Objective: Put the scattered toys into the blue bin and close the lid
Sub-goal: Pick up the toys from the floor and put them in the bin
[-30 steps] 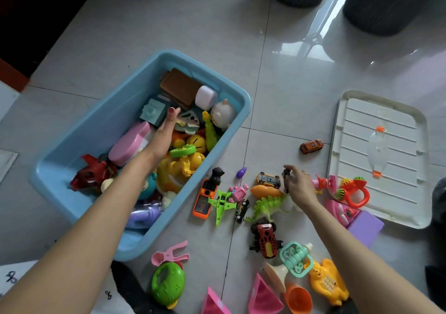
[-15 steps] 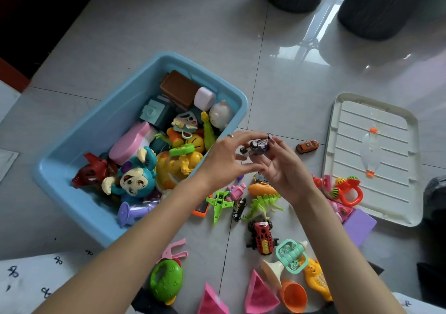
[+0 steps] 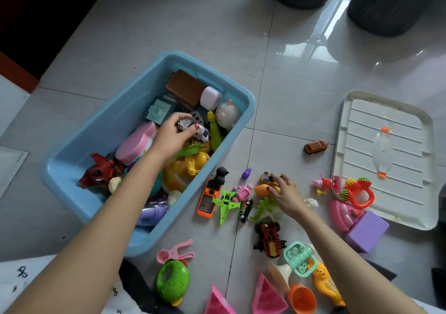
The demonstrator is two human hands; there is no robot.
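Toys look light, rigid plastic: left hand (image 3: 172,137) fingers pinch a small car (image 3: 193,129) over the blue bin (image 3: 101,130); right hand (image 3: 286,193) fingers spread, reaching for another car (image 3: 266,177).

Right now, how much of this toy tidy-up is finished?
Roughly halfway. The blue bin already holds a pile of toys. The left hand is lowering a small toy car into it, and the right hand reaches among the many toys on the floor. The lid lies off to the side.
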